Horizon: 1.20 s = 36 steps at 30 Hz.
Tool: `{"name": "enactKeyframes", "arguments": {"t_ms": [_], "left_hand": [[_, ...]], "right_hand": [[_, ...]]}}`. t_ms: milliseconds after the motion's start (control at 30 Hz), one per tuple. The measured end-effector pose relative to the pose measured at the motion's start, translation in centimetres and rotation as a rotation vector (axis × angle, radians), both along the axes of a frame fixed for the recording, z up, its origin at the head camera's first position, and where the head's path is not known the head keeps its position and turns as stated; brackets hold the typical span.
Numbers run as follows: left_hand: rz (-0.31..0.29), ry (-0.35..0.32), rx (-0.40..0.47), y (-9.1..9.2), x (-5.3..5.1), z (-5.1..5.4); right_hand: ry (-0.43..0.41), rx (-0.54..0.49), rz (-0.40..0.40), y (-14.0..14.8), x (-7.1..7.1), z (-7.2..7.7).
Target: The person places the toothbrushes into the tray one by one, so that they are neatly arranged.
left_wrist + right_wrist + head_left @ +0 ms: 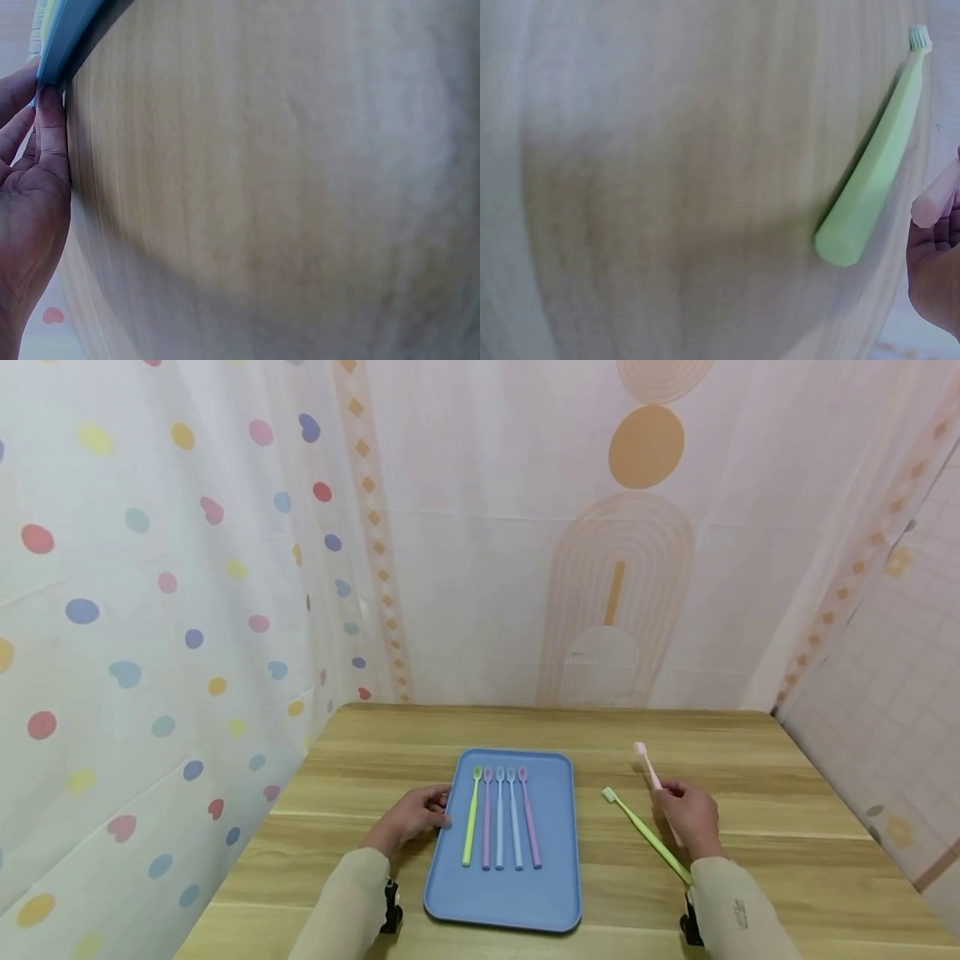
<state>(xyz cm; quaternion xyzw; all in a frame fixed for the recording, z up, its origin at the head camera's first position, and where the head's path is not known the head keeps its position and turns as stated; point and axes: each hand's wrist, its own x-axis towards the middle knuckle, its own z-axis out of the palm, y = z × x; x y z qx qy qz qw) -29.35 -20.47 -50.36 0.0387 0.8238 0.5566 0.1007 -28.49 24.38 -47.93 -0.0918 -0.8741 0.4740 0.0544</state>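
A blue tray [502, 897] lies on the table, with several toothbrushes side by side on it: a lime-green toothbrush [471, 827], purple ones and light-blue ones, heads toward the far end. My left hand [411, 817] pinches the tray's left rim between thumb and fingers; the left wrist view shows the fingertips at that edge. To the right of the tray, my right hand [688, 817] holds a pale pink toothbrush [649, 768] by its handle, its head pointing away from me. A green toothbrush [874, 169] lies slanted on the table beside that hand, apart from its fingers.
The wood-grain table [615, 910] reaches back to a patterned curtain [480, 568]. A dotted curtain [165, 660] hangs along the left, and another pale curtain [892, 693] along the right. Each wrist wears a black strap-on device.
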Motion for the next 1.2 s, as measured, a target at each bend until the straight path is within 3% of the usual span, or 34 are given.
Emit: {"name": "enactKeyframes", "arguments": {"t_ms": [333, 667, 1200], "left_hand": [[0.019, -0.006, -0.004, 0.1, 0.0, -0.1], [0.012, 0.001, 0.004, 0.1, -0.1, -0.2], [0.032, -0.003, -0.013, 0.3, 0.2, 0.2]], "right_hand": [[0.013, -0.083, -0.020, -1.4, -0.1, 0.7], [0.048, -0.069, -0.008, -3.1, -0.5, 1.0], [0.094, -0.177, -0.015, -7.9, -0.5, 0.8]]}}
